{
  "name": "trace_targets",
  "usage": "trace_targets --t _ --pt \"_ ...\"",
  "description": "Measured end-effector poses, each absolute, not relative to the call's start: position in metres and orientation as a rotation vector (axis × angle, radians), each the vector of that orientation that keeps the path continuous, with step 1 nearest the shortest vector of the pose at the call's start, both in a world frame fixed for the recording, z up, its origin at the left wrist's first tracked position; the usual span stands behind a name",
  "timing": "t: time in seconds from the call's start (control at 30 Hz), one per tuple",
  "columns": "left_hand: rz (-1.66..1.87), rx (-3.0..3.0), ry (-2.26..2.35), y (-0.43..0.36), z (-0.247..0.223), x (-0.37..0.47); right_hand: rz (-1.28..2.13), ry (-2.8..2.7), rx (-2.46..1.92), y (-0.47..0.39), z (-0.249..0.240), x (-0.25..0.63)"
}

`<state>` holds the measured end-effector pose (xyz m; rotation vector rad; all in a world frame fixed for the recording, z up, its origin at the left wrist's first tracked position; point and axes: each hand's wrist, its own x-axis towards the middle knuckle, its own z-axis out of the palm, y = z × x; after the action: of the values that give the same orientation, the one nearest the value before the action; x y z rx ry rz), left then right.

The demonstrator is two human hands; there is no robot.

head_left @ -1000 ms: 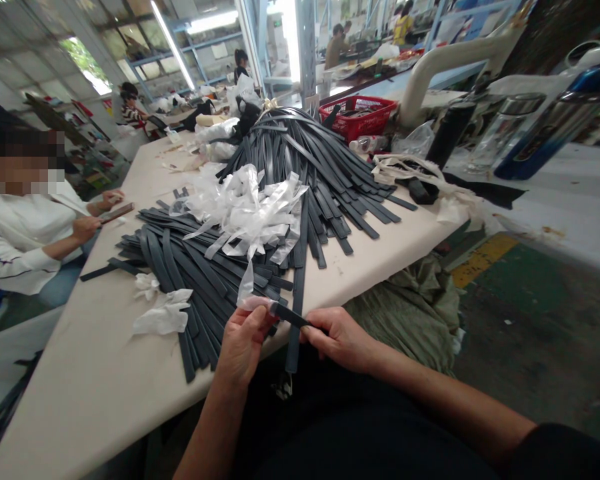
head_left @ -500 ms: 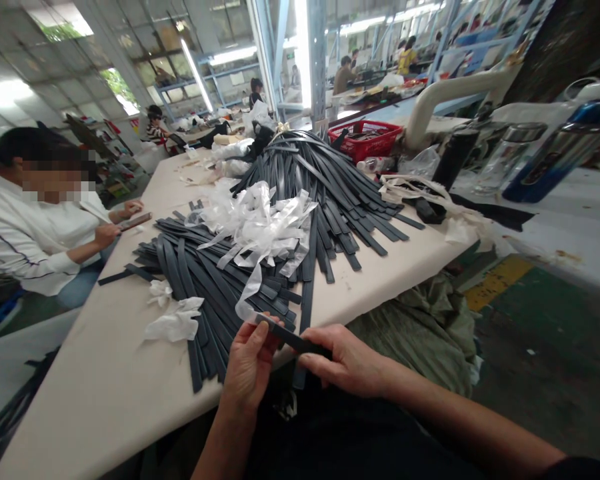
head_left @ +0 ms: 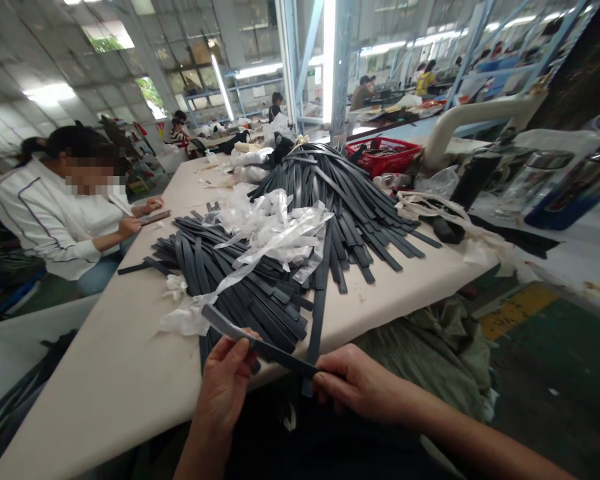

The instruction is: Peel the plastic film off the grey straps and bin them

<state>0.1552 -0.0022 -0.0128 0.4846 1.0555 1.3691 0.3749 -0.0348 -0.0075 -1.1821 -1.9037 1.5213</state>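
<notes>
A dark strip [head_left: 285, 359] is stretched between my two hands at the table's front edge. My left hand [head_left: 227, 377] pinches it partway along, and its free end rises past the fingers to the upper left. My right hand [head_left: 357, 381] is closed round the other end. Just beyond, a pile of dark strips [head_left: 240, 293] covers the table, topped by crumpled white film [head_left: 275, 230]. One film ribbon reaches down toward the strip's raised end; whether they touch, I cannot tell. Behind lies a larger strip bundle [head_left: 330, 180].
A person [head_left: 65, 207] sits at the left, holding a flat object. A red basket [head_left: 383, 155] stands behind the bundle. Bottles [head_left: 573, 183] stand on the surface at the right. Green cloth [head_left: 430, 360] hangs below the edge of the table [head_left: 110, 380].
The view has shifted, so the scene sits lower and further right. More of the strip now extends beyond my left hand, and the white ribbon reaches less far toward my fingers.
</notes>
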Motion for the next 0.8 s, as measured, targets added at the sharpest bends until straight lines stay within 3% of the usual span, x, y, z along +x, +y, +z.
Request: trace_targets --t 0.2,0.4,0.57,0.8 --pt "1.161 0.538 0.96 -0.026 -0.026 0.17 1.422 -1.902 -1.184 -0.027 -0.006 0.361" --pt "1.344 0.499 1.047 -0.022 -0.028 0.155 1.61 -1.957 -1.172 -0.036 -0.007 0.369" --pt "1.216 0.498 0.936 -0.023 -0.025 0.162 1.442 -1.912 -1.22 -0.034 -0.013 0.359" --pt "1.204 0.637 0.959 -0.025 -0.033 0.164 1.519 -1.857 -1.165 -0.031 -0.009 0.358"
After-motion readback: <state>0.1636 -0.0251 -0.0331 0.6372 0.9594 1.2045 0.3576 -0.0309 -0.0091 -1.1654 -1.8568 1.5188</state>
